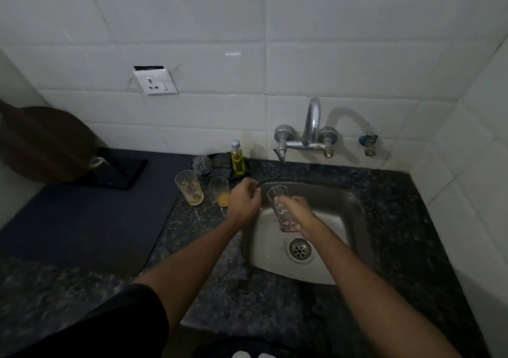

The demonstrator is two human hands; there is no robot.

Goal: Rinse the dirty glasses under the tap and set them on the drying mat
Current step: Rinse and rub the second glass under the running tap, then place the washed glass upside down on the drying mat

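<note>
Two bare forearms reach forward from the bottom edge over a dark speckled stone counter; a black sleeve covers the left upper arm.

Steel sink, round drain in its floor. Right hand is wrapped round the lower half of a clear glass, held above the basin and tipped slightly toward the left. Glass looks colourless, ribbed or cut on its sides, nothing coloured inside; whether it is wet cannot be told.

Left hand hangs over the sink's left rim, just beside the glass, fingers loosely curled, gripping nothing.

Left of that hand, on the counter: two more tumblers. The nearer one has an orange residue at the bottom; the other has a paler yellow film. Both upright, close together, not touching.

Further left, a dark drying mat lies flat.

Behind: yellow soap bottle, steel scrubber, wall tap, white tiles, wall socket.
</note>
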